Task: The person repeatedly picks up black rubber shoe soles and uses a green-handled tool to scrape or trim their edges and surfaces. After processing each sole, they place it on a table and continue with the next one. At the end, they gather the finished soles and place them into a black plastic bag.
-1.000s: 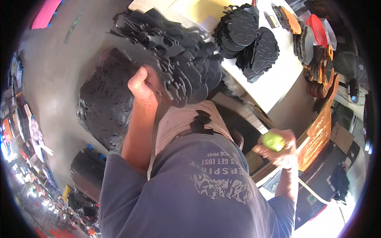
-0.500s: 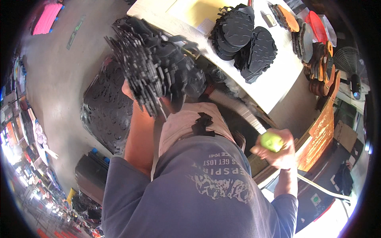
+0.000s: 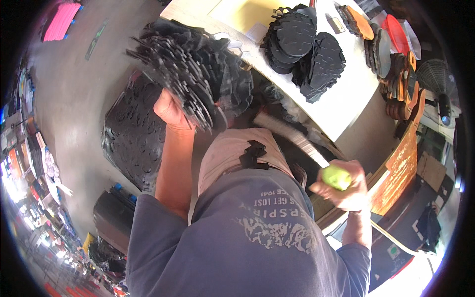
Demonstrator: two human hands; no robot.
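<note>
My left hand (image 3: pixel 170 109) is closed on the underside of a thick bundle of black rubber shoe soles (image 3: pixel 188 69). The bundle is held up in front of my left knee, its thin edges fanned and partly blurred. My right hand (image 3: pixel 349 185), at the right of my lap, grips a long, narrow tool with a yellow-green grip (image 3: pixel 336 177). Its pale, strip-like shaft (image 3: pixel 297 138) points away and to the left, its far end below the soles. Blur hides whether this shaft is a blade or a brush.
Ahead stands a white-topped table (image 3: pixel 354 106) with two stacks of black soles (image 3: pixel 292 42). More soles and a red dish (image 3: pixel 395 33) lie at its right, near a fan (image 3: pixel 435 74). On the floor at left is a black sheet-like pile (image 3: pixel 133 133).
The bundle of soles has lifted and shifted slightly, showing more of my left hand. My right hand and its tool have moved only a little.
</note>
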